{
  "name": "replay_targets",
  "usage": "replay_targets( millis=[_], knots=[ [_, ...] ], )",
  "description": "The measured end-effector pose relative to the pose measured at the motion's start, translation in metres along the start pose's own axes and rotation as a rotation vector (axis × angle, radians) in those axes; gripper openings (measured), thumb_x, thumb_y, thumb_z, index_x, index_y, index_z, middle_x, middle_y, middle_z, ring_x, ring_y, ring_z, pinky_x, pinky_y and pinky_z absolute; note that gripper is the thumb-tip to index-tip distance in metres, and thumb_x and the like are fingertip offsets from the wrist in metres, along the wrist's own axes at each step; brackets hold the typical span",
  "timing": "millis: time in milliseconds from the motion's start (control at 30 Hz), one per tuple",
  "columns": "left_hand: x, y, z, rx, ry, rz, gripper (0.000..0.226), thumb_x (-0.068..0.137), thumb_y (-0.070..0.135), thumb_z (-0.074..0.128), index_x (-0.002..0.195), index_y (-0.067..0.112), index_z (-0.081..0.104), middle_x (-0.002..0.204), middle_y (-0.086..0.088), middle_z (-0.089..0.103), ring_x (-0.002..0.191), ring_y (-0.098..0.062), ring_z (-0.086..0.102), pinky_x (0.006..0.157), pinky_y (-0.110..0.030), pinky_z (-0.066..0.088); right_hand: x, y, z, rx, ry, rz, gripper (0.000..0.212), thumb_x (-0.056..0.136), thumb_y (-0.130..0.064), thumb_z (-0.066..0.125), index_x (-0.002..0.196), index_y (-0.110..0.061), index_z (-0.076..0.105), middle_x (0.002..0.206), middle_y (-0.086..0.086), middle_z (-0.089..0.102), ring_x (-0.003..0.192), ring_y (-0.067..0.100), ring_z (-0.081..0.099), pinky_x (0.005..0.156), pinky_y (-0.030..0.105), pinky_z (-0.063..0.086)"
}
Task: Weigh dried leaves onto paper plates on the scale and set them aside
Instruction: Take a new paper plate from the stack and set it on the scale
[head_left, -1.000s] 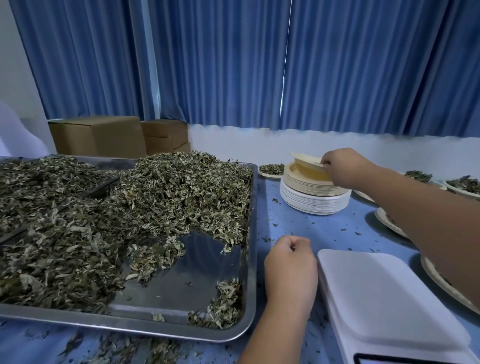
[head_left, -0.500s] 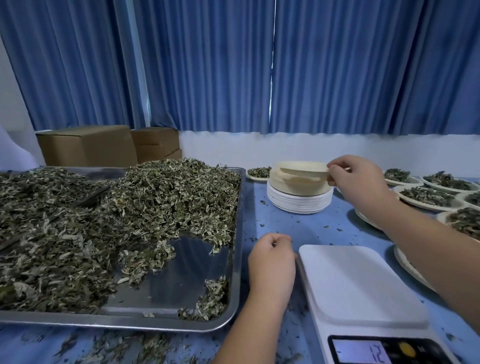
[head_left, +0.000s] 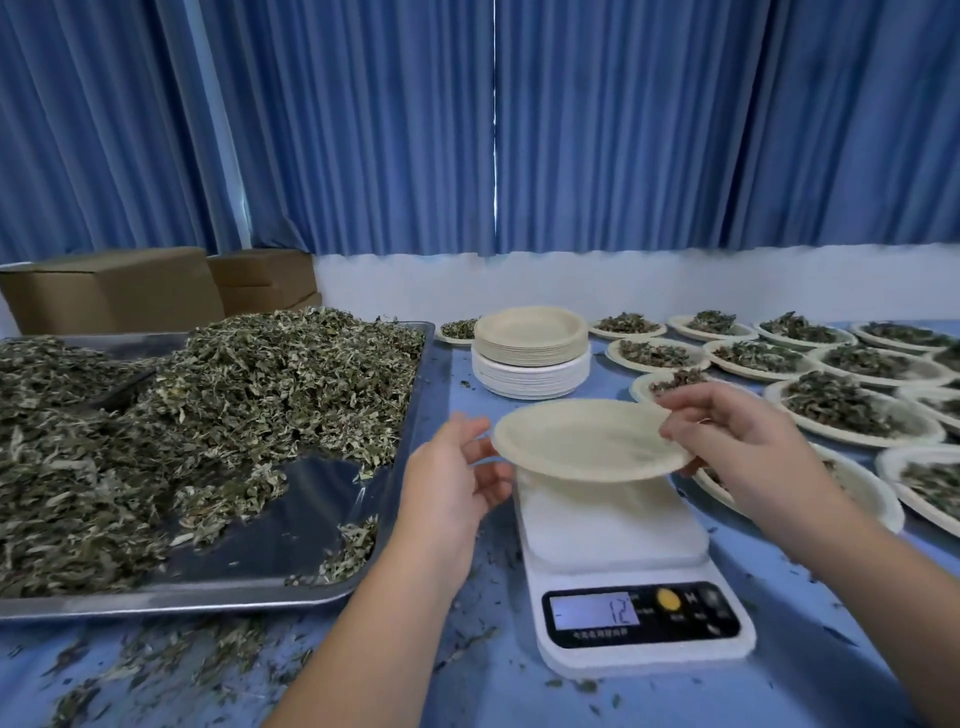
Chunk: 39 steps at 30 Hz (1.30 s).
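Note:
An empty beige paper plate (head_left: 587, 440) hangs just above the white digital scale (head_left: 618, 535), whose display (head_left: 595, 611) reads 12. My right hand (head_left: 727, 441) pinches the plate's right rim. Beside the plate's left rim, my left hand (head_left: 452, 467) has its fingers spread, touching or nearly touching the edge. A large metal tray (head_left: 291, 540) on the left carries a heap of dried leaves (head_left: 208, 410). A stack of empty plates (head_left: 531, 348) stands behind the scale.
Several plates filled with leaves (head_left: 841, 410) cover the table's right side, some close to my right forearm. Two cardboard boxes (head_left: 114, 288) sit at the back left. Loose leaf bits litter the blue tabletop (head_left: 363, 675). Blue curtains hang behind.
My right hand lifted one plate off the stack and brought it down over the scale. My left hand, a fist on the table before, rose and opened at the plate's left edge.

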<state>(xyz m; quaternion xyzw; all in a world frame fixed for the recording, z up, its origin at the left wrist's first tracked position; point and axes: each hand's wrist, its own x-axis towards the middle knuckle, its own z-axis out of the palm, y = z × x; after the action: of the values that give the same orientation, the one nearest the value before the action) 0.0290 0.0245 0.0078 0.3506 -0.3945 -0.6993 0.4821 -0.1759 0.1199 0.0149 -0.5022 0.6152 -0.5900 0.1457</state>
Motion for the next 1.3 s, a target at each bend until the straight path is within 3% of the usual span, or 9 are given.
replay_targets(
  millis=[133,267,467,667,800,933,1067,1300],
  knots=[
    [-0.008,-0.002,-0.003,0.196,-0.012,-0.015,0.009,0.093,0.011,0.057,0.092,0.007,0.065,0.069,-0.004,0.062,0.048,-0.014,0.049,0.046,-0.023,0.043,-0.006,0.006,-0.009,-0.063,-0.080,0.022,0.028,0.090,0.002,0.056,0.100,-0.022,0.066,0.073,-0.007,0.066,0.056,0.007,0.056,0.052,0.012,0.043],
    [-0.010,-0.001,-0.008,0.302,-0.005,0.014,0.017,0.091,0.007,0.060,0.107,0.008,0.065,0.064,-0.001,0.057,0.045,-0.012,0.046,0.044,-0.023,0.041,-0.010,0.007,-0.010,-0.166,-0.179,0.008,0.034,0.086,0.006,0.053,0.099,-0.023,0.066,0.080,-0.005,0.065,0.042,0.003,0.042,0.048,0.014,0.039],
    [-0.010,-0.004,-0.010,0.521,-0.028,0.079,0.021,0.091,0.013,0.058,0.110,0.023,0.061,0.074,0.000,0.063,0.048,-0.012,0.050,0.049,-0.025,0.042,-0.007,0.016,-0.015,-0.326,-0.227,-0.011,0.042,0.085,0.000,0.057,0.110,-0.033,0.060,0.104,-0.008,0.057,0.044,0.004,0.039,0.049,0.012,0.036],
    [-0.007,-0.008,-0.011,0.698,-0.029,0.139,0.011,0.095,0.028,0.049,0.097,0.034,0.060,0.074,0.004,0.064,0.042,-0.005,0.052,0.048,-0.024,0.040,-0.004,0.023,-0.017,-0.392,-0.147,-0.030,0.026,0.091,-0.024,0.060,0.115,-0.034,0.058,0.108,-0.012,0.054,0.047,-0.002,0.046,0.057,0.018,0.033],
    [-0.004,-0.011,-0.014,0.767,0.016,0.194,0.012,0.094,0.031,0.050,0.088,0.037,0.058,0.081,0.000,0.067,0.049,-0.012,0.051,0.052,-0.026,0.041,-0.002,0.024,-0.017,-0.396,-0.090,-0.023,0.020,0.091,-0.027,0.059,0.109,-0.036,0.059,0.105,-0.013,0.055,0.047,0.001,0.045,0.059,0.022,0.037],
    [-0.003,-0.012,-0.014,0.757,0.045,0.225,0.010,0.091,0.027,0.052,0.092,0.035,0.058,0.075,0.000,0.064,0.053,-0.018,0.050,0.055,-0.030,0.042,0.000,0.024,-0.017,-0.395,-0.048,-0.040,0.015,0.091,-0.027,0.059,0.099,-0.040,0.059,0.102,-0.013,0.058,0.050,0.006,0.048,0.060,0.023,0.038],
    [-0.003,-0.012,-0.014,0.744,0.037,0.251,0.015,0.090,0.021,0.053,0.100,0.031,0.059,0.075,-0.001,0.060,0.054,-0.019,0.049,0.056,-0.030,0.042,0.000,0.024,-0.017,-0.383,-0.026,-0.037,0.015,0.091,-0.026,0.059,0.097,-0.040,0.059,0.102,-0.013,0.058,0.066,0.021,0.058,0.063,0.023,0.039],
    [-0.002,-0.012,-0.013,0.745,0.035,0.269,0.019,0.090,0.018,0.054,0.102,0.031,0.059,0.084,-0.004,0.064,0.055,-0.016,0.052,0.051,-0.028,0.043,0.000,0.023,-0.016,-0.397,-0.020,-0.044,0.013,0.092,-0.025,0.059,0.099,-0.035,0.061,0.100,-0.015,0.058,0.060,0.014,0.056,0.063,0.022,0.040]
  ],
)
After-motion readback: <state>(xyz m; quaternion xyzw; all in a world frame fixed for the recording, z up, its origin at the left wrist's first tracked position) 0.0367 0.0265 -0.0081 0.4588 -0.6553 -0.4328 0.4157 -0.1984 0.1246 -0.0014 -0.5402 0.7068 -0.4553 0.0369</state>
